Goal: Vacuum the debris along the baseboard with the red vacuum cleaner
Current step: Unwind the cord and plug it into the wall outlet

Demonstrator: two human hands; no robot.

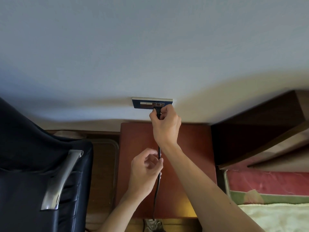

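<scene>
The right forearm (217,190) is reaching up from the lower right corner, and the left forearm (120,203) is rising beside it from the bottom edge. The right hand (165,126) is gripping a black plug (157,113) with curled fingers and thumb, holding it at the outlet (138,104) on the pale wall (150,47); whether the plug is fully seated is not showing. Lower down, the left hand (145,168) is pinching the black cord (157,186) between thumb and curled fingers. The cord is running straight down from the plug, passing under the right wrist, through the left hand, over the reddish-brown table (192,156), and dropping past its near edge. The vacuum itself is lying outside the view, so only this cord is showing. A black chair (25,148) with a silver armrest (61,178) is standing left of the table. A bed (275,215) with a pale cover and a pink and green edge is lying to the right, below a dark wooden board (250,131).
</scene>
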